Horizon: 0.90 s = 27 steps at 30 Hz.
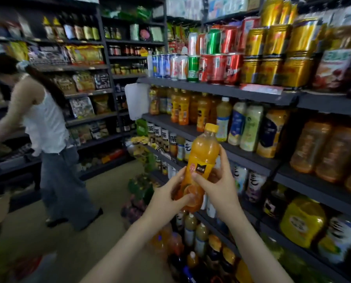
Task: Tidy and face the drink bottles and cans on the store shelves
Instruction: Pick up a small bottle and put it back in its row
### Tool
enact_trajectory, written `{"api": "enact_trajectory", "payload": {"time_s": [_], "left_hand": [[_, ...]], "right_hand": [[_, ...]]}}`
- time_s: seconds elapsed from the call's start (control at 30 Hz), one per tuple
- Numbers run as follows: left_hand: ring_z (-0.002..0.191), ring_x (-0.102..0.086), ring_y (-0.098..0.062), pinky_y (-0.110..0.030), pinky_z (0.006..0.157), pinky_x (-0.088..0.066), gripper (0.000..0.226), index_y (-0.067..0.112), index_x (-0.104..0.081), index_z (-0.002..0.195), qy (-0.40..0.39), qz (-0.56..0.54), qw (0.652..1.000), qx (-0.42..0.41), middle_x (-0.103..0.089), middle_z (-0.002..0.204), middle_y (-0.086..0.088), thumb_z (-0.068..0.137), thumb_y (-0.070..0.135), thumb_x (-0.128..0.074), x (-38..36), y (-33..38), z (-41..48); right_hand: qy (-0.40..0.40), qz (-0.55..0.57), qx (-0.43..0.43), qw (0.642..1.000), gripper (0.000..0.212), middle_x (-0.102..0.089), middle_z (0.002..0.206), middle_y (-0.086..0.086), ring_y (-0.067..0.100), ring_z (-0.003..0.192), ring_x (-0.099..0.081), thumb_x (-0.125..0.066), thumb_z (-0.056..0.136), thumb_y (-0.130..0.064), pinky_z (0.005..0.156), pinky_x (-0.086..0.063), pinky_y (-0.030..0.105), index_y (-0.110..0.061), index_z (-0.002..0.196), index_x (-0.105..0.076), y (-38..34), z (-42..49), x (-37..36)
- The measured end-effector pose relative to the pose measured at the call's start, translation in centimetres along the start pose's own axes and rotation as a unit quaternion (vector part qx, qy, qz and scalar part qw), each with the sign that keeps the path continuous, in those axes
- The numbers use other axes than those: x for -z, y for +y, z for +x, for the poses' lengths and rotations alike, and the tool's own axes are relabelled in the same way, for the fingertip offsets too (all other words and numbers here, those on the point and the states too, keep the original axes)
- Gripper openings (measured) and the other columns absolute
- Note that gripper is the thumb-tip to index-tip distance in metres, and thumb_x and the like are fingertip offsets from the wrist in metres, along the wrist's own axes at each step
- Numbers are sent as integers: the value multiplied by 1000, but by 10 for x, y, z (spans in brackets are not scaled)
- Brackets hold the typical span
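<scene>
I hold an orange juice bottle (pixel 203 156) with a yellow cap in front of the drink shelves, tilted slightly right. My left hand (pixel 168 193) grips its lower part from the left. My right hand (pixel 217 186) wraps the label area from the right. Behind the bottle, a dark shelf (pixel 250 158) carries a row of orange and pale juice bottles (pixel 201 111). The shelf above (pixel 215 87) holds stacked cans (pixel 215 66) in blue, white, green, red and gold.
Large orange jugs (pixel 321 148) and a yellow jug (pixel 303 221) stand at the right. Tea bottles (pixel 164 137) fill lower shelves; more bottles (pixel 193 231) sit near the floor. A person (pixel 46 129) in a white top bends at shelves across the aisle on the left.
</scene>
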<state>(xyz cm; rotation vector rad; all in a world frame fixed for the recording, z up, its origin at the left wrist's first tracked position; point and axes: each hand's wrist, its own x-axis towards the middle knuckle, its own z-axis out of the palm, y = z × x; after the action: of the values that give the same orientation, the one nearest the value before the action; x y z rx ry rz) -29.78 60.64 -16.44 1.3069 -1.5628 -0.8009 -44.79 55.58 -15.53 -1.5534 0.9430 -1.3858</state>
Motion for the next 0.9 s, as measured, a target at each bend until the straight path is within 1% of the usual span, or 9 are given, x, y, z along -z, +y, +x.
{"api": "enact_trajectory", "payload": {"time_s": [0.13,0.23,0.3,0.37,0.43,0.5,0.67,0.8,0.9], "left_hand": [[96,-46,31,-1,76,-41,64,54,-28,133,13,8,1000,-7,-47,110,42,90,25,-66,44,-35,55],[107,-51,20,-8,85,-46,64,46,-32,141,27,1,1000,-9,-52,121,36,90,27,-65,70,-71,102],[112,-52,14,-14,92,-47,65,43,-33,143,32,-7,999,-8,-52,128,29,89,29,-66,89,-99,142],[116,-50,13,-14,93,-45,64,46,-32,141,24,-16,999,-18,-50,132,27,89,28,-66,110,-125,186],[117,-48,15,-13,93,-43,62,50,-32,138,16,-15,999,-24,-47,133,27,90,29,-65,133,-147,233],[116,-45,18,-11,92,-42,59,53,-33,137,14,-11,999,-29,-48,131,26,91,30,-63,158,-163,279],[119,-49,10,-15,98,-41,54,55,-38,132,13,4,999,-52,-55,127,18,93,27,-61,202,-191,375],[106,-54,13,-7,88,-43,49,54,-41,125,1,25,995,-96,-59,116,19,95,19,-56,214,-205,450],[106,-55,7,-8,86,-45,48,48,-41,131,-34,38,990,-134,-59,117,17,96,19,-55,206,-212,498]], "right_hand": [[9,9,-6,1000,91,-58,128,-11,7,113,-59,-79,77,-32,93,-53,45,-66,135,-17,24,59,-51],[15,27,-24,999,83,-61,124,-14,9,112,-60,-81,71,-42,92,-53,45,-55,137,-32,52,111,-86],[20,34,-32,999,59,-67,110,-18,5,105,-63,-80,75,-32,88,-55,39,-49,122,-50,73,151,-110],[26,47,-32,998,45,-70,99,-19,1,96,-65,-77,79,-19,79,-55,26,-46,107,-56,94,193,-132],[38,60,-28,997,47,-69,98,-18,-3,92,-65,-77,79,-15,71,-53,18,-43,109,-55,113,236,-153],[52,59,-24,997,54,-67,103,-17,-6,94,-63,-77,79,-14,73,-52,16,-38,121,-52,127,280,-172],[91,38,-20,995,67,-67,115,-10,6,108,-63,-79,77,-20,94,-52,36,-31,135,-48,153,375,-207],[159,-4,-5,987,71,-64,116,-14,0,108,-61,-78,77,-16,94,-51,26,-28,139,-44,159,416,-216],[246,-41,31,968,75,-59,119,-23,-8,110,-57,-77,78,-13,93,-48,17,-41,136,-38,166,425,-210]]}}
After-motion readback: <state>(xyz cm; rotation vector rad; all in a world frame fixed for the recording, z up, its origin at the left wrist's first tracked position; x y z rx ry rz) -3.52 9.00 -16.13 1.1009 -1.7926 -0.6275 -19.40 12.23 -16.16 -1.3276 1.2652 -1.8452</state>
